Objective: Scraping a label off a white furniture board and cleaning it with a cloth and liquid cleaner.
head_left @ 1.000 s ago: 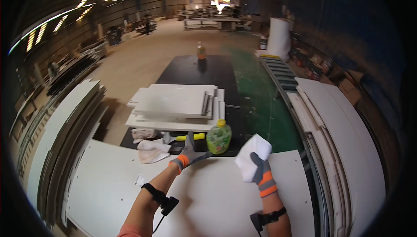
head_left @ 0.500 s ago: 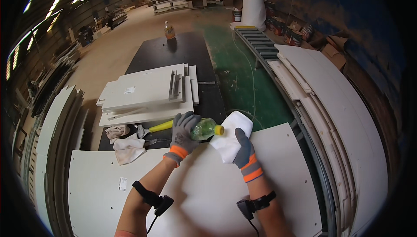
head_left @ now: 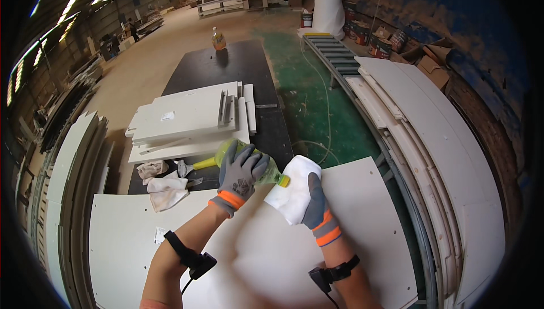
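Note:
My gloved left hand [head_left: 240, 172] is wrapped round a clear green plastic bottle [head_left: 272, 174], which is tilted with its yellow cap [head_left: 284, 181] lower and pointing right. The cap is at the face of a folded white cloth [head_left: 292, 195]; whether they touch I cannot tell. My gloved right hand [head_left: 315, 204] grips that cloth, thumb on top and fingers hidden beneath. Both hands are above a large white panel [head_left: 362, 224]. Left of the bottle lies a scraper with a yellow handle [head_left: 204, 163], beside a stained white rag [head_left: 168, 194] and a brownish rag [head_left: 152, 168].
A stack of white panels [head_left: 187, 111] sits on the black table [head_left: 192, 74], with an amber bottle [head_left: 219, 40] at its far end. More panels stand at left [head_left: 71, 167]. On the right, long boards [head_left: 419, 116] lie along a roller conveyor [head_left: 334, 54]. A hose [head_left: 328, 105] crosses the green floor.
The bottle has tipped further, its cap moving down and slightly left toward the cloth. The cloth and my right hand are a little lower and tilted more.

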The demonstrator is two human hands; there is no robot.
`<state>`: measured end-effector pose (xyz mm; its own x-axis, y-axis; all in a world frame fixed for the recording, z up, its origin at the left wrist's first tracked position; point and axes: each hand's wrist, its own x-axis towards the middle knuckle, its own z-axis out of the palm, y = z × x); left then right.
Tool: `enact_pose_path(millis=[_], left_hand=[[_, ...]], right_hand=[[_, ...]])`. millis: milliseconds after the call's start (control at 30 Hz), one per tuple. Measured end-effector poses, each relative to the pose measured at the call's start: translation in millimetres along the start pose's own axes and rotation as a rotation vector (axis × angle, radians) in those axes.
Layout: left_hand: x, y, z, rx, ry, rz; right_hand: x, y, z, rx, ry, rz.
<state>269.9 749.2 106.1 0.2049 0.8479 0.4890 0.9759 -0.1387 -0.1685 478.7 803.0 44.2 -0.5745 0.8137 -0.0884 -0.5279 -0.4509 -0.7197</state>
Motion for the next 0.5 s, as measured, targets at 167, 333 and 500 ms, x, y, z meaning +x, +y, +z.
enact_pose_path(millis=[167, 333, 500], left_hand=[[9, 7, 5, 0.016, 0.050, 0.016], [2, 14, -3, 0.017, 0.073, 0.082], [-2, 13, -1, 0.049, 0.106, 0.088]], right_hand=[[-9, -1, -6, 0.045, 0.009, 0.016], [-3, -18, -6, 0.050, 0.051, -0.021], [-19, -13, -12, 0.008, -0.092, -0.063]])
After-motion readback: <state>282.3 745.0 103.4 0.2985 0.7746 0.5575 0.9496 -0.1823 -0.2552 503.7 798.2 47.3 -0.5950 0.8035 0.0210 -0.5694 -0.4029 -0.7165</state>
